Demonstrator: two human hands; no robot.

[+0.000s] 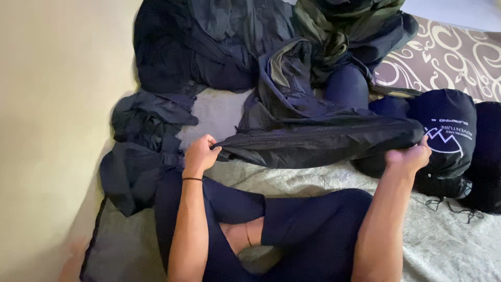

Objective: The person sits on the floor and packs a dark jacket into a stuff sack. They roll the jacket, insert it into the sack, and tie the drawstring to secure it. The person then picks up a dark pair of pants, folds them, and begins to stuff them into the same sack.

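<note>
both hands (201, 154) (409, 156) grip a stretched dark fabric roll (318, 143)

1 package shows: a dark navy stuff sack (443, 136), rounded and bulging, lying on the grey blanket (323, 183) at the right side, just beside the right hand (409, 156). On its top face sits 1 printed label (449, 138): a white mountain-outline emblem with small white lettering, seen upside down. A thin black drawcord (451, 208) trails from its lower edge.

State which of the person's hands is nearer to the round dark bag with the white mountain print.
Right. The right hand touches the bag; the left hand grips the folded fabric's far end.
</note>
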